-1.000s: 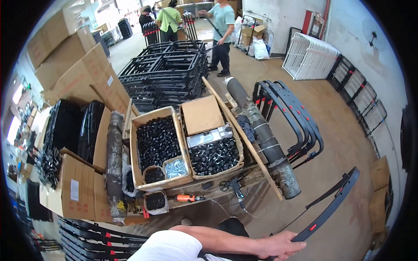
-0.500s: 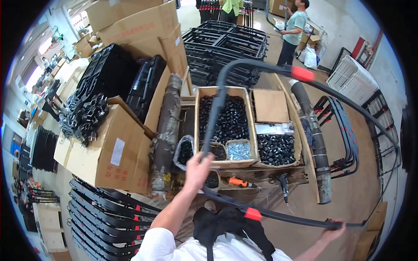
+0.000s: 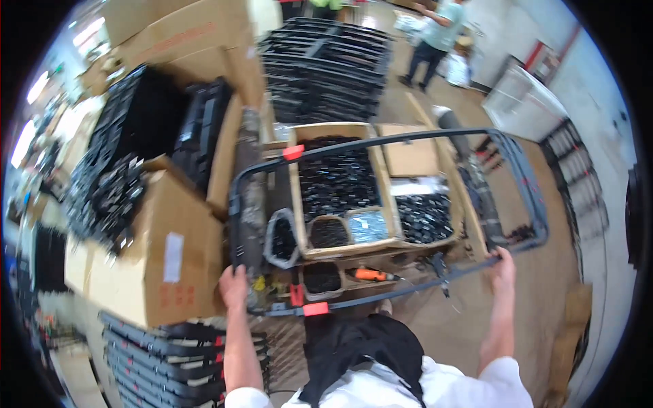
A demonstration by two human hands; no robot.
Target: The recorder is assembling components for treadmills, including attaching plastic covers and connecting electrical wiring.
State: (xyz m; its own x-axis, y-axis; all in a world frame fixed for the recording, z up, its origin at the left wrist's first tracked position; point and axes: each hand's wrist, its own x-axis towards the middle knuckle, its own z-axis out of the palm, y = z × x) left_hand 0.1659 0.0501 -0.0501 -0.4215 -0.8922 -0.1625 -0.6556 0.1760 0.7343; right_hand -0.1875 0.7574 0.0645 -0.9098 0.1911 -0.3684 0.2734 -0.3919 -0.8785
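A large black tubular frame [image 3: 360, 144], rectangular with rounded corners, hangs across the space in front of me. My left hand [image 3: 234, 285] is closed around its near left corner. Toward the right, my right hand [image 3: 502, 268] grips the near bar close to the other corner. Red pieces sit on the frame: one on the far bar [image 3: 294, 152] and one on the near bar [image 3: 315, 309]. Through the frame's opening shows a wooden-edged box [image 3: 296, 197] with small black parts. An orange power screwdriver [image 3: 369, 275] lies just beyond the near bar.
A second box [image 3: 458, 224] of black parts stands right of the first. Large cartons [image 3: 194, 258] with black parts rise at left. Black frames are stacked at the back [image 3: 320, 75] and lower left [image 3: 170, 353]. A person [image 3: 435, 41] stands at the far right.
The frame has swung from a tilted, raised position to a flatter one lying across the boxes. My left hand moved left and down; my right hand moved up and slightly left. The view has shifted.
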